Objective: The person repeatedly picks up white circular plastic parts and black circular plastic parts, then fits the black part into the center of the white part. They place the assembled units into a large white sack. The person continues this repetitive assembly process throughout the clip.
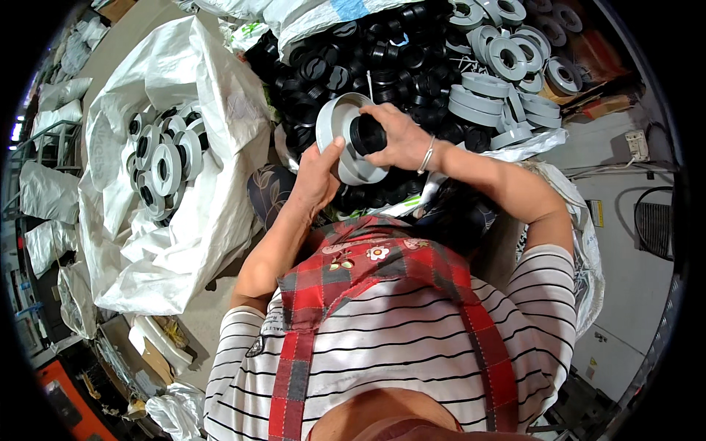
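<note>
A round grey plastic flanged ring (340,140) is held up in front of the chest, above the lap. It is gripped at its lower rim by the left hand (318,175), thumb pressed on the face. A black ribbed plastic insert (367,135) sits at the ring's centre and is grasped by the right hand (401,136), fingers curled over it from above. Whether the insert is fully seated in the ring cannot be told; the joint is hidden by the fingers.

Beyond the hands, a heap of loose black ribbed inserts (368,59) is spread on white sheeting, with a stack of bare grey rings (507,73) to the right. A large white woven sack (220,110) stands to the left, holding rings already fitted with black centres (165,162).

Risks are judged as follows. The ring is supported at one edge only, so a hard push from the right hand could tilt it out of the left grip and drop it onto the lap or into the heap. An insert entered crooked could jam or be left half seated. Fingertips lie close to the joint and could be pinched. The metal bangle (426,154) on the right wrist could catch on a flange.
</note>
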The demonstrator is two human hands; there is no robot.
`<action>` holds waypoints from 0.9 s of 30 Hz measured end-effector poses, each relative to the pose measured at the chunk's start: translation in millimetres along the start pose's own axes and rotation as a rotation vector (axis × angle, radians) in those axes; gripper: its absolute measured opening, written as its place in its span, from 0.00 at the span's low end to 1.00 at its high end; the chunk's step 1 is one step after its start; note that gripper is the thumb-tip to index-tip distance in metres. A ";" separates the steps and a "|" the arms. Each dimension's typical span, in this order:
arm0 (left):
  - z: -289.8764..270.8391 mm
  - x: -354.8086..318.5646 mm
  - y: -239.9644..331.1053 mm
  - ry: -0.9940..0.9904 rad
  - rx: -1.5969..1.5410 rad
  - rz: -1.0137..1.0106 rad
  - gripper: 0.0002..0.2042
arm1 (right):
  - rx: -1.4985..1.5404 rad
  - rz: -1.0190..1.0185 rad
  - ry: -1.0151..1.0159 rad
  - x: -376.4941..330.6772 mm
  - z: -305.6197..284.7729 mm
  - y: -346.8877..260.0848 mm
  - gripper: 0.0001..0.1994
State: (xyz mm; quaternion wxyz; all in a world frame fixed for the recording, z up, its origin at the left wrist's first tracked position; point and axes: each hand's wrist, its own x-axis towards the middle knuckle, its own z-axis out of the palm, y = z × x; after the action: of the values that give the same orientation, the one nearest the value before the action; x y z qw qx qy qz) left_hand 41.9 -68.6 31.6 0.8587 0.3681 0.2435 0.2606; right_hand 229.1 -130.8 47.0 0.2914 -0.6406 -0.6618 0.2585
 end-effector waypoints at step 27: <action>20.0 34.3 18.1 -0.338 1.662 0.585 0.38 | -0.380 -0.121 -0.267 1.1 -27.5 87.2 0.37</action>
State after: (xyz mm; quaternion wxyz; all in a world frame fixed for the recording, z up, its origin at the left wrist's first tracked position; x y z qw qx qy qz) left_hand 74.7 -46.5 49.8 0.2386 0.9517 0.1204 0.1510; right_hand 309.6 -126.7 3.8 0.0902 -0.6033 -0.7683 0.1939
